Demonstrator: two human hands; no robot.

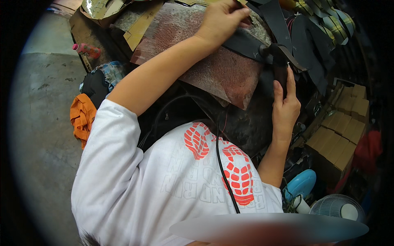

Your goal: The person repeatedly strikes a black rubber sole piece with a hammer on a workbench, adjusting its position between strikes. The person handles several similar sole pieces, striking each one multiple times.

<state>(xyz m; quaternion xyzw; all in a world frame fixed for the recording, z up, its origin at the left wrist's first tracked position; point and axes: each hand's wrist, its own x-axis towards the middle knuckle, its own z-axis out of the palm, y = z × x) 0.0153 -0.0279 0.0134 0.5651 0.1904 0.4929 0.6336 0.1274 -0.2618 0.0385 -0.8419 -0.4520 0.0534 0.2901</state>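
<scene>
My right hand [286,102] is wrapped round the dark handle of a hammer [280,67]. The hammer's head rests on or just over the right end of a black, leather-like strip [245,44]. That strip lies across a worn, reddish-brown board [223,78]. Above the strip, at the far edge of the board, is my left hand [223,20] with its fingers pinched together. A thin dark edge shows at its fingertips, but what it belongs to is cut off by the picture's top.
More black cut pieces [308,41] and plaid-patterned pieces [334,24] lie at the far right. Stacked brown boxes [336,131] and a fan [338,207] stand on the right. To the left are a pink bottle [87,50] and an orange cloth [83,117].
</scene>
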